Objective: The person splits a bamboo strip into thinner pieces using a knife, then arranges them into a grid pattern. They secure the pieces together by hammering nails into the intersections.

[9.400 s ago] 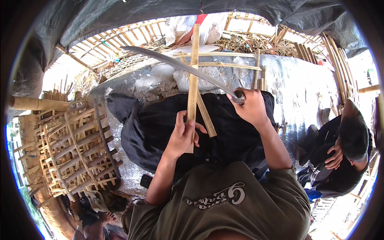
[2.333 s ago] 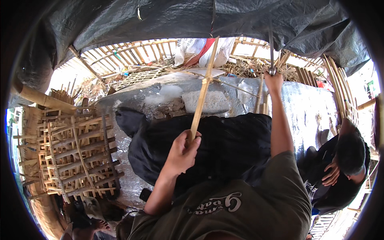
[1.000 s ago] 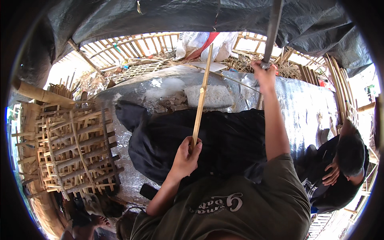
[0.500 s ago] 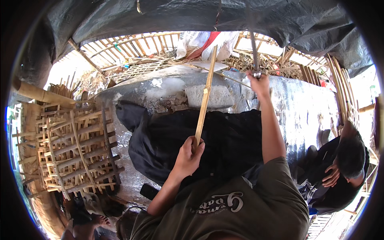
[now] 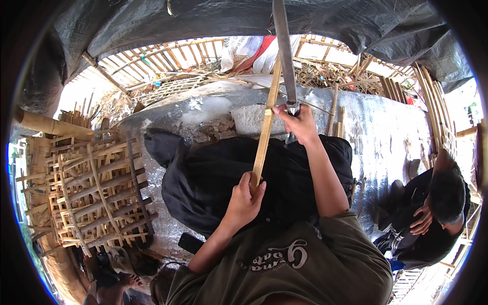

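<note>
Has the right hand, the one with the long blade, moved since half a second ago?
Yes: the right hand has moved left and lower in the picture, closer to the pale block.

Dark tarpaulin [image 5: 213, 23] above bamboo fence [image 5: 191, 51]

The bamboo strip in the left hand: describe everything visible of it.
The bamboo strip is long, narrow and straw-coloured, like split bamboo, with a paler node partway along. The left hand closes its grip around the near end; it slants away and slightly right, crossing the black cloth in view. Its far part runs beside the knife, and the right hand is close to the node; whether either touches it is unclear.
</note>
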Demonstrator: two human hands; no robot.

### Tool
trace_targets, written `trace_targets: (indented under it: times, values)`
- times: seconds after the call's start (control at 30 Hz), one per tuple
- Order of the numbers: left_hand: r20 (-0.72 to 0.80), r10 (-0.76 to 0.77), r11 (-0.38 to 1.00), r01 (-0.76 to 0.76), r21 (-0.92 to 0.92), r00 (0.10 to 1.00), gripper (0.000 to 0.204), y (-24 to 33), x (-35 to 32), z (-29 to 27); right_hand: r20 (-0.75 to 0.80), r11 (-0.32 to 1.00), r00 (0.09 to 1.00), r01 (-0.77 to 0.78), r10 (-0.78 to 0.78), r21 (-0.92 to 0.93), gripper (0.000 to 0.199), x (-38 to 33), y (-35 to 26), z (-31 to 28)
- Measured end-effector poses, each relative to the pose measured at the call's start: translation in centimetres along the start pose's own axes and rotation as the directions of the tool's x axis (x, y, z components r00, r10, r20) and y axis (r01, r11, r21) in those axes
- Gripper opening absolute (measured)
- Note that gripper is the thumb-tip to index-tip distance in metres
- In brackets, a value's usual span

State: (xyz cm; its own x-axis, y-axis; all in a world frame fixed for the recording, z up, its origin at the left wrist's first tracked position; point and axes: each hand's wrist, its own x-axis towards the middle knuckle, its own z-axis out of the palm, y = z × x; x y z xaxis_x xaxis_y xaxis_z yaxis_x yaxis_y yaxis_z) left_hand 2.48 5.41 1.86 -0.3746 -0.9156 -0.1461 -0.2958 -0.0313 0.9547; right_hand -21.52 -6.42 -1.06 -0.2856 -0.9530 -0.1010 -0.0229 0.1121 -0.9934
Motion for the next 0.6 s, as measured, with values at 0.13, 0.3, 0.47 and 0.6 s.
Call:
trace_targets:
  times: [0.13, 0.3, 0.47, 0.6]
  values:
    - [-0.008, 0.024, 0.999, -0.024, 0.029, 1.000, 0.015, -0.1, 0.0, 0.3, 0.013, 0.999, 1.000, 0.028, -0.028, -0.038, 0.025, -0.4, 0.9, 0.1]
    - [-0.045, 0.053, 0.997, -0.051, 0.060, 0.998, 0.016, -0.6, -0.4, 0.6, -0.025, 0.997, 0.997, 0.078, -0.079, -0.026, 0.020, -0.6, 2.3, 0.9]
    - [-0.013, 0.012, 1.000, -0.011, 0.009, 1.000, 0.018, -0.8, -0.4, 0.4, -0.032, 0.993, 0.995, 0.096, -0.098, -0.066, 0.022, -1.4, 1.2, 1.4]
    - [0.132, -0.192, 0.928, 0.223, -0.297, 0.973, 0.019, -0.1, -0.5, 0.5, -0.036, 0.932, 0.960, 0.258, -0.276, -0.253, 0.021, -1.1, 2.0, 0.2]
